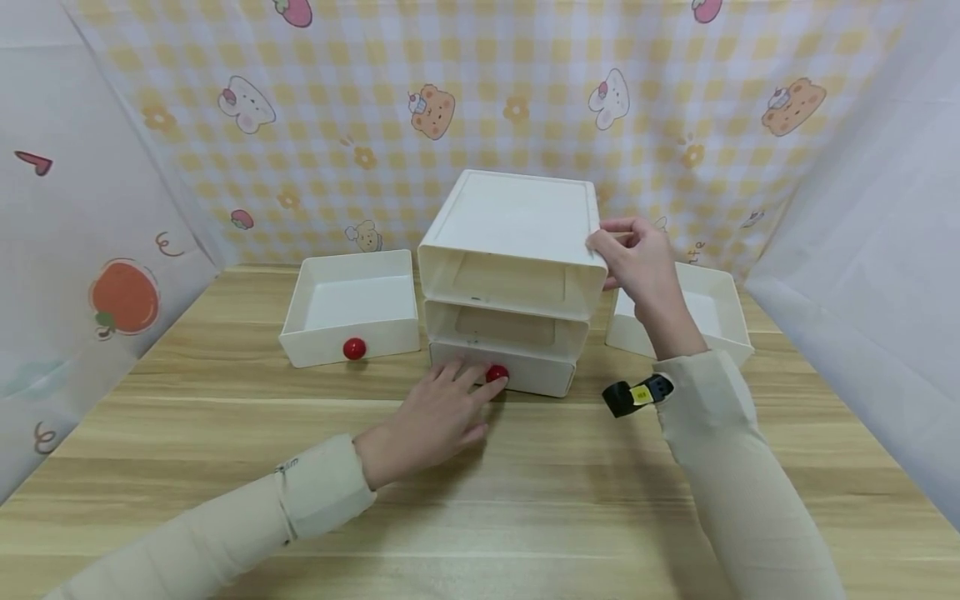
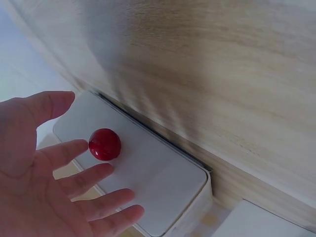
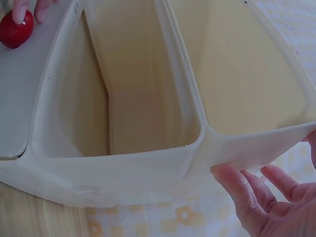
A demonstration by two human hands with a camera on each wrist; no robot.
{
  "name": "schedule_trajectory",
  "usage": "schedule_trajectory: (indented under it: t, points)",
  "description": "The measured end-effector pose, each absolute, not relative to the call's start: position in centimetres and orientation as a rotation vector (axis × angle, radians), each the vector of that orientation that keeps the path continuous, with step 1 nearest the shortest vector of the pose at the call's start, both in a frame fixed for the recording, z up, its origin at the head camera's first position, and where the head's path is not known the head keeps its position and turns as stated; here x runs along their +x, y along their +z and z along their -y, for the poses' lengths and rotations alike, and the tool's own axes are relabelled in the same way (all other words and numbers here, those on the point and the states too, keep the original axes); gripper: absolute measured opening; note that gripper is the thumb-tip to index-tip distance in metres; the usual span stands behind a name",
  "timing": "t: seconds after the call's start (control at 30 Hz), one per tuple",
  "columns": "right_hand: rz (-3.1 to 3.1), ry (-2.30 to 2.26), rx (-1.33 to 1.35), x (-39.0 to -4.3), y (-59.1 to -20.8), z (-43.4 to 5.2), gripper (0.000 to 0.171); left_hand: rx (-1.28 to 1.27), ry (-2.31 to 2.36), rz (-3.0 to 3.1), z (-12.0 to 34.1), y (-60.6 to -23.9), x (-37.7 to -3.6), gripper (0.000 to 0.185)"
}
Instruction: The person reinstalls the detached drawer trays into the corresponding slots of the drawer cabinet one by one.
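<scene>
Head view — wooden table [image 1: 525, 517], gingham backdrop [image 1: 525, 108], left hand [image 1: 431, 417] spread, right hand [image 1: 637, 258] gripping cabinet [image 1: 517, 242]

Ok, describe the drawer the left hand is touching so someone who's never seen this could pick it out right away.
In the middle of the wooden table stands a white three-slot cabinet. Its top two slots are empty; the drawer sits in the bottom slot, where the left hand touches its red knob. Two other drawers lie out on the table either side; this one alone is in the cabinet.
</scene>
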State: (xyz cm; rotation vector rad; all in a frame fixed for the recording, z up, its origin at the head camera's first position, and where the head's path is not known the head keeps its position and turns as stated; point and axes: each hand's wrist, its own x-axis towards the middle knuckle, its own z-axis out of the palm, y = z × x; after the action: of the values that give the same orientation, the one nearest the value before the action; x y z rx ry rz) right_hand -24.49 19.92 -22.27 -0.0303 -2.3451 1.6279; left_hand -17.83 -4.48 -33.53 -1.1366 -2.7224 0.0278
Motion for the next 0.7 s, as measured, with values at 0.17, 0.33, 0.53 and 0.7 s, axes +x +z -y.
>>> schedule_trajectory:
  t: [0.17, 0.33, 0.53, 0.7]
  points:
    - [2.367, 1.594, -0.031, -24.5, -22.4, -20.0, 0.041, -1.125, -0.028, 2.739, 4.9, -33.3, -17.7, 0.053]
    - [2.388, 1.565, -0.046, -24.4, -22.4, -20.0, 0.042, -1.104, -0.07, 2.724, 5.6, -33.0, -17.7, 0.05]
    - [2.396, 1.555, -0.048, -24.4, -22.5, -19.9, 0.042, -1.038, -0.056, 2.678, 7.0, -32.5, -18.2, 0.046]
    - [2.396, 1.552, -0.049, -24.4, -22.5, -19.8, 0.042, -0.946, -0.106, 2.647, 8.4, -32.2, -18.7, 0.044]
